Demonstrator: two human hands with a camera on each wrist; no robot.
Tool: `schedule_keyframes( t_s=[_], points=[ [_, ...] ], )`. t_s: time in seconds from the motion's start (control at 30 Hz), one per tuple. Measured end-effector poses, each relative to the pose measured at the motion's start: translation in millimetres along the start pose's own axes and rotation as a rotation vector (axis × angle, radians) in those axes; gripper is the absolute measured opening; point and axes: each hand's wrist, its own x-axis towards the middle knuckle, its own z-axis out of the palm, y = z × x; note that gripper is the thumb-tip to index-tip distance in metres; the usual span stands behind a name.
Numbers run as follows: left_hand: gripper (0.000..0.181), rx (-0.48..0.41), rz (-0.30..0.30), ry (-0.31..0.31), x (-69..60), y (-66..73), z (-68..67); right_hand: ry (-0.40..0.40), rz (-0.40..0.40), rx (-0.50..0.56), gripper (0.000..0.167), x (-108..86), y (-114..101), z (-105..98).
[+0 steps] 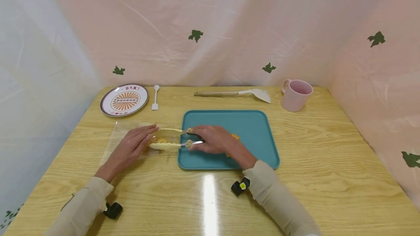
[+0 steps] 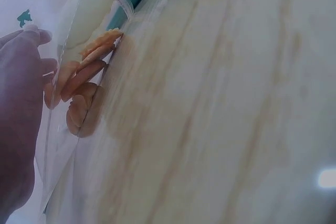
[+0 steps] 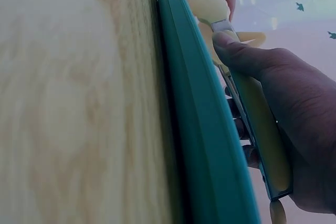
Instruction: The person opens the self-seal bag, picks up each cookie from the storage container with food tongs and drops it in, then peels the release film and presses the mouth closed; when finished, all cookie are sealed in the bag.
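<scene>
The plate is bearing red Chinese characters along its upper rim, the last three apparently reading 吃飯了; its lower characters and central signs are proving too small to read.

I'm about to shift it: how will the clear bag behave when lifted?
The clear bag is probably floppy, its film looking thin and see-through. It may sag where the orange-brown pieces lie bunched inside. Its smooth-looking surface could also slip in the grip.

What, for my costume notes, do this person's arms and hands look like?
Both sleeves are beige and creased. A black device sits at the left wrist, a yellow-marked one at the right. The left hand and right hand are ungloved.
</scene>
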Motion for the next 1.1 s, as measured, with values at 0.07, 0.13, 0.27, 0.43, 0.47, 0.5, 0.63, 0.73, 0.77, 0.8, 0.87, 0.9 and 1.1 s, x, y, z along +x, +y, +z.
schedule_keyframes(
  t_s=[0.07,0.13,0.27,0.43,0.47,0.5,0.63,0.73,0.77,0.8,0.87,0.9,1.1],
  points=[
    [0.041,0.002,0.002,0.002,0.1,-0.4,0.2,0.006,0.003,-0.005,0.062,-2.7,1,-1],
    [0.041,0.003,0.007,0.005,0.2,-0.7,0.3,0.012,0.007,-0.012,0.062,-5.7,3,-2],
    [0.041,0.004,0.010,0.007,0.6,-0.3,0.4,0.017,0.020,-0.015,0.058,-12.9,6,-5],
    [0.040,0.008,-0.017,-0.013,0.5,1.1,-0.6,0.019,0.045,-0.010,0.060,-24.4,10,-10],
    [0.040,0.008,-0.023,-0.017,0.5,1.5,-0.9,0.024,0.047,-0.013,0.060,-26.6,11,-11],
    [0.040,0.009,-0.027,-0.020,0.6,1.8,-1.2,0.029,0.048,-0.019,0.060,-29.0,13,-11],
    [0.040,0.009,-0.025,-0.020,1.3,2.6,-1.9,0.052,0.056,-0.023,0.058,-38.4,18,-14],
    [0.040,0.010,-0.021,-0.018,1.4,2.2,-1.7,0.066,0.070,-0.020,0.057,-45.9,22,-16],
    [0.040,0.010,-0.021,-0.019,1.4,2.2,-1.6,0.070,0.078,-0.020,0.058,-48.6,23,-16],
    [0.040,0.010,-0.022,-0.020,1.3,1.9,-1.3,0.074,0.083,-0.017,0.059,-51.3,25,-17],
    [0.040,0.011,-0.022,-0.021,1.2,1.7,-0.9,0.084,0.093,-0.011,0.058,-57.1,27,-19],
    [0.040,0.011,-0.022,-0.021,1.1,1.5,-0.5,0.089,0.098,-0.010,0.058,-60.0,28,-20],
    [0.040,0.008,-0.003,-0.007,1.0,0.8,0.4,0.117,0.109,-0.029,0.057,-75.3,36,-24]
  ],
)
